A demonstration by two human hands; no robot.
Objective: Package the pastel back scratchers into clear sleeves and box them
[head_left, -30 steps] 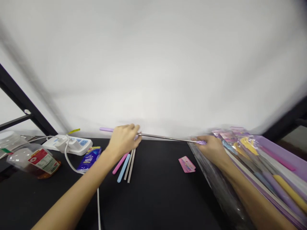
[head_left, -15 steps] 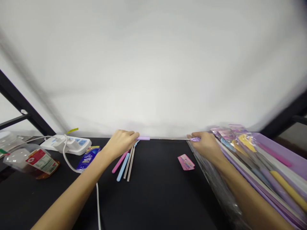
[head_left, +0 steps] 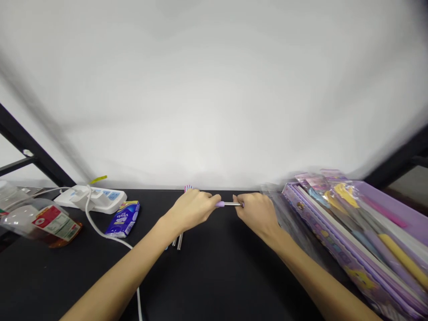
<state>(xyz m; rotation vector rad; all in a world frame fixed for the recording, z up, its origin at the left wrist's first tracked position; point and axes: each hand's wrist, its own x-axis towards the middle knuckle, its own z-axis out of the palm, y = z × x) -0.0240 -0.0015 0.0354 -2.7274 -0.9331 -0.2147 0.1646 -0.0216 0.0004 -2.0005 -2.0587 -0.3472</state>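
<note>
Backdrop: I see a white backdrop (head_left: 214, 89) filling the upper view.
Tabletop: a black tabletop (head_left: 214, 276) runs beneath it.
Right: a purple case (head_left: 334, 236) lies under clear plastic wrap.
Left: a white power strip (head_left: 90, 199), a clear jar (head_left: 43, 225) with a red-and-white label, and a blue packet (head_left: 122, 218) lettered Vinda.
Hands: left hand (head_left: 190, 210) and right hand (head_left: 256, 214) are closed, gripping opposite ends of one steel straw (head_left: 230, 204), lilac-tipped, between them.
Below: two metal straws (head_left: 179, 241) show under the left wrist.

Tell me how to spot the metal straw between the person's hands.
Over the black table top, the left hand and right hand nearly meet. The metal straw bridges them, lilac tip leftward; the other metal straws lie on the table below.
</note>
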